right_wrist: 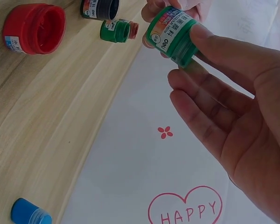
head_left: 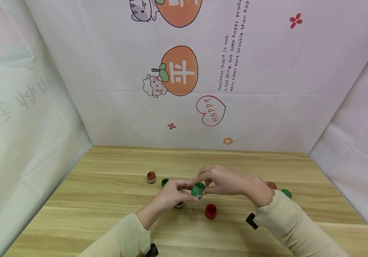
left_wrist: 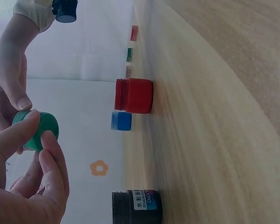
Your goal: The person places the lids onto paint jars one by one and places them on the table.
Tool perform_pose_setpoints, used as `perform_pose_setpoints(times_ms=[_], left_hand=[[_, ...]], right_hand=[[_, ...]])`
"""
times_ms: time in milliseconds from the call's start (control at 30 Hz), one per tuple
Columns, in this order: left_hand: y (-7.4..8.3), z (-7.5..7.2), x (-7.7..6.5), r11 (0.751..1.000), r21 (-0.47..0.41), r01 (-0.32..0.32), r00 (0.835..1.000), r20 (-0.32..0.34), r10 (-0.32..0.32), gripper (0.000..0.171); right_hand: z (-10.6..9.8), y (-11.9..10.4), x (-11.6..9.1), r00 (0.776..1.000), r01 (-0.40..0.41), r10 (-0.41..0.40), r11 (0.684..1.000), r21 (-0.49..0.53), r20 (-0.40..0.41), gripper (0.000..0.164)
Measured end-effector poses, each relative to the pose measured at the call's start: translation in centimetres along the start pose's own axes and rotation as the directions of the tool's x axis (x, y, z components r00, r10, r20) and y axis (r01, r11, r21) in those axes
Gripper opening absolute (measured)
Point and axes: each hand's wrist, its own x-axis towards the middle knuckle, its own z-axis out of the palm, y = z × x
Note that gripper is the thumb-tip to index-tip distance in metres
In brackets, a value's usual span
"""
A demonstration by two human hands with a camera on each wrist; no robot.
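Note:
A small green paint jar (head_left: 198, 190) is held up between both hands, above the table. My left hand (head_left: 172, 195) grips its body with thumb and fingers. From the other side my right hand (head_left: 227, 181) pinches it near the neck, the thumb (right_wrist: 203, 35) lying along the ridged end. Its label faces the right wrist camera. Below the hands stands an open red paint jar (head_left: 211, 211). A black paint jar (left_wrist: 137, 206) is partly covered by the left hand in the head view, as is a second green jar (head_left: 165, 182).
An open brownish-red jar (head_left: 151, 177) stands farther back on the left. A blue jar (left_wrist: 121, 121) is behind the red one in the left wrist view. Right of the right forearm lie a reddish-brown lid (head_left: 271, 185) and a green lid (head_left: 286, 193). Printed white sheets (head_left: 123, 117) enclose the wooden table (head_left: 113, 200).

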Motion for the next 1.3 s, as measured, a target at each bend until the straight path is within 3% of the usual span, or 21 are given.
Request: perform_pose_setpoints(times_ms=[300,633,1033,1300], left_hand=[[0.07,0.13,-0.27,1.000,0.021,0.022,1.000,-0.007,-0.022,0.042],[0.07,0.19,-0.06,1.000,0.006,0.008,1.000,0.008,-0.008,0.043],[0.52,0.24,-0.21,1.000,0.012,0.023,1.000,0.010,-0.023,0.046],[0.72,0.36,-0.13,1.000,-0.005,-0.012,1.000,0.011,0.012,0.046]], right_hand=[[0.22,-0.09,-0.08,0.998,-0.053,0.053,0.999,0.012,0.016,0.034],[0.08,0.03,0.02,1.000,0.002,-0.002,1.000,0.019,0.012,0.035],[0.08,-0.03,-0.05,1.000,0.008,-0.008,1.000,0.007,0.003,0.037],[-0.07,0.00,-0.15,1.000,0.019,-0.019,1.000,0.008,-0.015,0.036]])
